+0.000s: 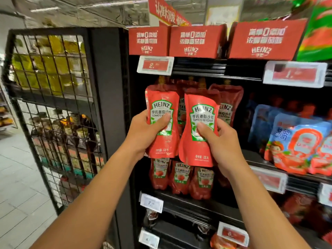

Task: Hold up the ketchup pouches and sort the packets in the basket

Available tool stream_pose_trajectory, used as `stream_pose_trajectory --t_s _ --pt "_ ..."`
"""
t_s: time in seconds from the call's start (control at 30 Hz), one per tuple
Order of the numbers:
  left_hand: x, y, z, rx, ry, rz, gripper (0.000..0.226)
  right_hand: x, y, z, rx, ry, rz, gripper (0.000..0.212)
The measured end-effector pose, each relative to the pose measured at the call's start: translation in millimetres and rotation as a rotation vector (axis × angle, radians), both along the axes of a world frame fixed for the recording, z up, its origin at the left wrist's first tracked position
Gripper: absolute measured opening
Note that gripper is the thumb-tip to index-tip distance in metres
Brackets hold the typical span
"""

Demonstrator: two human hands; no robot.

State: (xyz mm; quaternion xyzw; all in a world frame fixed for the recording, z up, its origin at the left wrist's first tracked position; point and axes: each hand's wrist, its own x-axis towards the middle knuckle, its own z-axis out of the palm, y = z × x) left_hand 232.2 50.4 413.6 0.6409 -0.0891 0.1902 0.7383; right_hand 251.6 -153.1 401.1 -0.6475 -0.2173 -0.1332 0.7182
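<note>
- Two bare forearms are reaching up from the bottom edge toward a black supermarket shelf unit, with pale floor tiles showing at lower left.
- The left hand is gripping a red Heinz ketchup pouch, thumb lying across the label and fingers curled behind it.
- The right hand is gripping a second Heinz ketchup pouch, thumb pressing on the label; the two pouches are standing upright, just beside each other, in front of the shelf's middle tier.
- Both labels are reading "HEINZ" and "TOMATO KETCHUP" with Chinese characters between.
- Behind them, more pouches are hanging in the same tier, and Heinz squeeze bottles are standing on the tier below.
- To the right, blue-and-red sauce pouches are sitting on a neighbouring shelf.
- Price tags are clipping onto the shelf edges; their figures are too blurred to read.
- Above, red Heinz cartons are lining the top tier.
- At left, a black wire-mesh rack is closing off the shelf end, leaving open aisle beyond it.
</note>
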Motion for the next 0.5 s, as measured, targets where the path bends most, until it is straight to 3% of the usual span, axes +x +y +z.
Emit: stream_pose_trajectory --t_s 0.5 --pt "71 26 10 0.151 -0.066 -0.045 0.017 44 38 -1 -0.107 -0.197 -0.398 0.012"
